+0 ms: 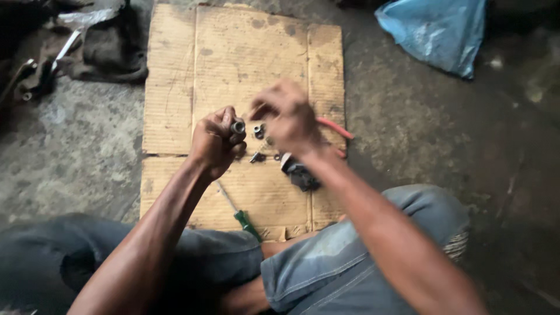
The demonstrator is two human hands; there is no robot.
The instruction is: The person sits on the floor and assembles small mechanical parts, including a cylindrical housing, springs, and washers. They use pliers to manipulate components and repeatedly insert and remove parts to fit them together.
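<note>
A small grey metal cylinder (pixel 237 126) sits at the top of the left hand (pixel 214 143), pinched between the thumb and the curled fingers so that only its open end shows; the hand is clenched into a near fist around it, raised a little above a flattened sheet of cardboard (pixel 175 70) lying on the stained concrete floor (pixel 76 157). Just beside it, the right hand (pixel 287 116) hangs with its fingers bent downward and drawn together, blurred enough that it is not possible to say whether anything is caught between the fingertips or whether they are only closing toward the cylinder. Between and below the two hands, small metal bits lie on the cardboard: a dark ring-shaped nut (pixel 258 130) and a short bolt (pixel 255 157), close together. Partly hidden under the right wrist is a dark, blocky metal part (pixel 300 174), and behind that hand the red handles of a pair of pliers (pixel 336 129) stick out to the right. Nearer the body, a screwdriver with a green handle (pixel 246 222) rests slantwise on the cardboard, its shaft pointing up toward the left hand. Farther out, a crumpled blue plastic bag (pixel 434 32) lies at the upper right, and dark rags (pixel 111 49) are heaped at the upper left.
</note>
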